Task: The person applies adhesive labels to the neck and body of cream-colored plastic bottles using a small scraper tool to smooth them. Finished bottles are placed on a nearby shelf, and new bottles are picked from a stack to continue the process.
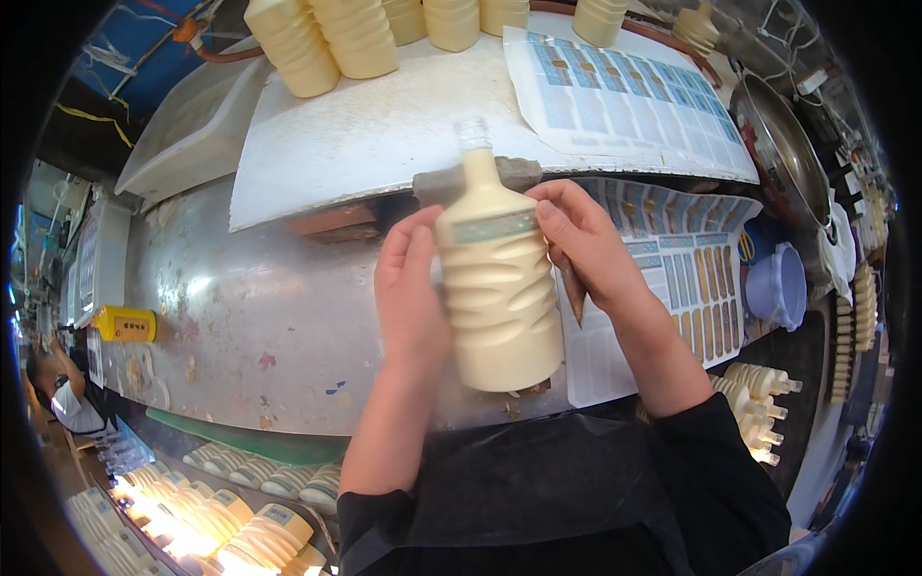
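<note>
A cream-coloured bottle [504,317] with a ribbed body and a transparent threaded neck leans over the bench edge in front of me. Around its shoulder runs a grey-green patterned strip label [494,228]. My left hand [413,288] is closed against the bottle's left side, thumb and fingertips near one end of the strip. My right hand [591,245] grips the other side, its thumb pressing by the strip's right end. A brown pointed tool [573,291] is tucked under the right hand's fingers, tip down; its upper part is hidden.
Label sheets [691,288] lie at right, beside a purple bucket [778,285]. More cream bottles [355,43] stand on a white board [384,125]. A yellow bottle [127,324] lies at left. Several bottles [269,533] fill the lower left. Another person [72,394] sits far left.
</note>
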Action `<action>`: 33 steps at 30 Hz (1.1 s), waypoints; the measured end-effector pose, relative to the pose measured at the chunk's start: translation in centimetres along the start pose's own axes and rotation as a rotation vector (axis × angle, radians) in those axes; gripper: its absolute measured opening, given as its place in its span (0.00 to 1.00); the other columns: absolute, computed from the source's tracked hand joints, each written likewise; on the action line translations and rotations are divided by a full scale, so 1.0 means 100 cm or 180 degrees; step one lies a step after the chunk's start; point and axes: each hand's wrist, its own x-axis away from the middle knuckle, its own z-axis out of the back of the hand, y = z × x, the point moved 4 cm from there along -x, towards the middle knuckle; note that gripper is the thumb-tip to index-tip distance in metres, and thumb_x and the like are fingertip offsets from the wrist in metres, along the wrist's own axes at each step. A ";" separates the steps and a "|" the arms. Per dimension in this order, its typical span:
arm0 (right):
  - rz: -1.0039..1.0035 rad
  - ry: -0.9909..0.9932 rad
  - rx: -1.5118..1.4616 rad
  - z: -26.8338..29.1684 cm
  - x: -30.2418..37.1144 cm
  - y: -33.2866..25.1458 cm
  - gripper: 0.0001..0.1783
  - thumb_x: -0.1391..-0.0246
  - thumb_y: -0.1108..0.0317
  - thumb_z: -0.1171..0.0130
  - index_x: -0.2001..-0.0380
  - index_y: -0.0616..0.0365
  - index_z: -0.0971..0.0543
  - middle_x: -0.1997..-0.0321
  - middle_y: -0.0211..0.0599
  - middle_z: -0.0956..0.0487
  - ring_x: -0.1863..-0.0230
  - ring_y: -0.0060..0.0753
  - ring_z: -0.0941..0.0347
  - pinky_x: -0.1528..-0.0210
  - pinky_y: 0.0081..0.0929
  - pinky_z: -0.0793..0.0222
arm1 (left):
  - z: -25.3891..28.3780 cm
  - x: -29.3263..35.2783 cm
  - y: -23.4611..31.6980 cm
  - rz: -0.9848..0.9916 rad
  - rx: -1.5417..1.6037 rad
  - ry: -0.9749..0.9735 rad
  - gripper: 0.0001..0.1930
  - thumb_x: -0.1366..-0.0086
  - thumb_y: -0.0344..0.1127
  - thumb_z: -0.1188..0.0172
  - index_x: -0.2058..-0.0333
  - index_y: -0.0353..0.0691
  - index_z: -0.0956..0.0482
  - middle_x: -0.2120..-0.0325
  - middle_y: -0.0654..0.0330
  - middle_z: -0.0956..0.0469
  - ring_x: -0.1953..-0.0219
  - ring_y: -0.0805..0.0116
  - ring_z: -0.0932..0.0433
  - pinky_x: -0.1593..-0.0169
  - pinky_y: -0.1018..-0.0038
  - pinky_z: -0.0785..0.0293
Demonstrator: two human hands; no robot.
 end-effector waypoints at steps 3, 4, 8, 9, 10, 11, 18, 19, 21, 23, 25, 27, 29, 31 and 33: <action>0.0065 0.0002 0.0077 0.003 -0.003 0.006 0.17 0.31 0.60 0.40 0.48 0.59 0.27 0.66 0.22 0.24 0.68 0.11 0.33 0.65 0.13 0.36 | -0.006 0.004 0.002 0.0056 0.0234 -0.0041 0.14 0.24 0.33 0.45 0.45 0.35 0.25 0.51 0.59 0.21 0.50 0.74 0.24 0.44 0.73 0.25; 0.0142 0.0034 0.0212 0.005 -0.005 0.010 0.17 0.31 0.60 0.40 0.48 0.59 0.27 0.65 0.23 0.24 0.68 0.11 0.32 0.65 0.13 0.36 | -0.009 0.005 0.003 0.0068 0.0212 -0.0040 0.14 0.25 0.32 0.44 0.45 0.35 0.25 0.51 0.60 0.21 0.50 0.73 0.24 0.44 0.73 0.26; 0.0186 0.0002 0.0235 0.005 -0.005 0.013 0.16 0.31 0.60 0.40 0.48 0.59 0.27 0.66 0.23 0.24 0.67 0.11 0.31 0.64 0.14 0.35 | -0.003 0.003 -0.004 -0.0015 -0.0345 -0.0097 0.17 0.30 0.31 0.38 0.45 0.36 0.24 0.46 0.56 0.24 0.45 0.70 0.26 0.40 0.71 0.29; 0.0188 -0.0013 0.0180 0.004 -0.005 0.014 0.16 0.31 0.61 0.39 0.48 0.59 0.27 0.66 0.23 0.24 0.67 0.11 0.31 0.64 0.14 0.35 | -0.003 0.002 -0.004 -0.0031 -0.0344 -0.0090 0.17 0.31 0.31 0.38 0.45 0.36 0.24 0.46 0.56 0.24 0.45 0.69 0.26 0.40 0.71 0.29; 0.0191 -0.0027 0.0123 0.004 -0.005 0.015 0.16 0.31 0.61 0.39 0.48 0.59 0.27 0.66 0.23 0.24 0.67 0.11 0.31 0.64 0.14 0.34 | -0.002 0.002 -0.005 -0.0046 -0.0343 -0.0083 0.17 0.31 0.32 0.37 0.45 0.36 0.24 0.46 0.56 0.24 0.45 0.69 0.26 0.40 0.71 0.29; 0.0200 -0.0014 0.0125 0.004 -0.005 0.015 0.16 0.32 0.61 0.39 0.49 0.59 0.27 0.66 0.23 0.24 0.67 0.11 0.31 0.64 0.13 0.35 | -0.002 0.002 -0.005 -0.0064 -0.0344 -0.0081 0.18 0.31 0.32 0.37 0.45 0.36 0.24 0.46 0.56 0.24 0.45 0.69 0.26 0.40 0.70 0.28; 0.0083 0.0078 0.0200 0.005 -0.003 0.008 0.14 0.33 0.65 0.40 0.49 0.60 0.26 0.64 0.23 0.24 0.64 0.11 0.31 0.60 0.15 0.34 | -0.006 0.004 -0.002 0.0031 -0.0172 -0.0096 0.19 0.31 0.32 0.38 0.44 0.37 0.26 0.45 0.55 0.25 0.45 0.68 0.26 0.40 0.70 0.28; 0.0035 0.0098 0.0178 0.006 -0.003 0.005 0.14 0.33 0.67 0.40 0.49 0.60 0.25 0.63 0.23 0.24 0.63 0.11 0.31 0.59 0.15 0.33 | -0.008 0.005 0.001 0.0088 -0.0051 -0.0120 0.19 0.31 0.32 0.38 0.43 0.37 0.27 0.45 0.55 0.26 0.44 0.68 0.26 0.40 0.70 0.28; 0.0248 0.0148 -0.0017 0.028 -0.006 -0.002 0.14 0.36 0.69 0.38 0.49 0.59 0.24 0.60 0.27 0.23 0.59 0.14 0.29 0.56 0.17 0.32 | -0.009 0.005 0.003 0.0049 -0.0089 -0.0139 0.20 0.31 0.32 0.38 0.42 0.38 0.28 0.44 0.55 0.27 0.43 0.67 0.27 0.39 0.69 0.29; 0.0457 0.0321 0.0005 0.035 -0.001 -0.010 0.14 0.39 0.73 0.39 0.50 0.59 0.24 0.58 0.28 0.22 0.55 0.17 0.28 0.52 0.18 0.32 | -0.007 0.001 -0.001 -0.0129 -0.0420 -0.0138 0.21 0.31 0.33 0.39 0.41 0.38 0.29 0.43 0.55 0.28 0.41 0.66 0.28 0.38 0.69 0.30; 0.0672 0.0573 0.0216 0.018 0.016 -0.030 0.14 0.40 0.78 0.42 0.50 0.60 0.23 0.57 0.26 0.22 0.53 0.19 0.27 0.46 0.19 0.33 | -0.005 0.001 -0.001 -0.0081 -0.0471 -0.0153 0.21 0.31 0.33 0.39 0.42 0.38 0.28 0.42 0.55 0.30 0.40 0.65 0.30 0.37 0.68 0.31; 0.1566 0.0960 0.1224 0.004 0.030 -0.043 0.11 0.41 0.80 0.41 0.55 0.60 0.20 0.55 0.32 0.19 0.53 0.25 0.23 0.49 0.24 0.28 | -0.007 0.001 -0.002 -0.0046 -0.0434 -0.0163 0.19 0.30 0.32 0.40 0.42 0.37 0.28 0.45 0.57 0.28 0.43 0.67 0.29 0.39 0.70 0.30; 0.2482 0.1062 0.2257 -0.021 0.045 -0.060 0.11 0.43 0.82 0.40 0.58 0.61 0.19 0.55 0.36 0.18 0.56 0.29 0.21 0.52 0.27 0.25 | -0.008 0.001 -0.001 -0.0048 -0.0312 -0.0103 0.16 0.28 0.29 0.42 0.43 0.36 0.27 0.51 0.61 0.25 0.49 0.73 0.26 0.43 0.74 0.27; 0.3939 0.0671 0.3613 -0.040 0.048 -0.056 0.18 0.55 0.76 0.34 0.57 0.61 0.18 0.60 0.40 0.19 0.61 0.37 0.19 0.60 0.28 0.26 | -0.010 0.003 0.002 0.0189 0.0068 -0.0138 0.15 0.26 0.31 0.44 0.44 0.36 0.27 0.51 0.60 0.23 0.50 0.72 0.25 0.44 0.73 0.26; 0.4221 0.0107 0.3463 -0.065 0.051 -0.049 0.22 0.62 0.72 0.36 0.58 0.62 0.18 0.58 0.38 0.18 0.61 0.37 0.20 0.62 0.31 0.27 | -0.005 0.004 0.002 0.0303 0.0384 -0.0193 0.14 0.24 0.33 0.47 0.44 0.36 0.26 0.52 0.59 0.22 0.50 0.71 0.23 0.45 0.73 0.25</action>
